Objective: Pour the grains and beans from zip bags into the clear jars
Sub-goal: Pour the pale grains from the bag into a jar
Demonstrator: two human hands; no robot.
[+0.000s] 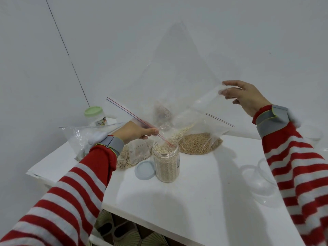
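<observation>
Over the jar [166, 164], you hold the limp, slippery bag [170, 82]: your left hand [134, 130] pinches its zip edge at the mouth, your right hand [246, 96] pinches the raised bottom corner. Nearly empty, it likely feels light.

zip bag [168, 77]: thin clear plastic film, glossy, creased, above jar
jar [166, 164]: clear hard plastic, smooth, shiny
lid [144, 170]: pale blue plastic, matt, just left of jar
table [204, 192]: white, smooth, matt, under jar
sleeve [71, 192]: red-white striped knit cloth, left of jar
bean bag [198, 142]: clear glossy film, wrinkled, behind jar
tubs [262, 183]: clear glossy plastic, right of jar
</observation>
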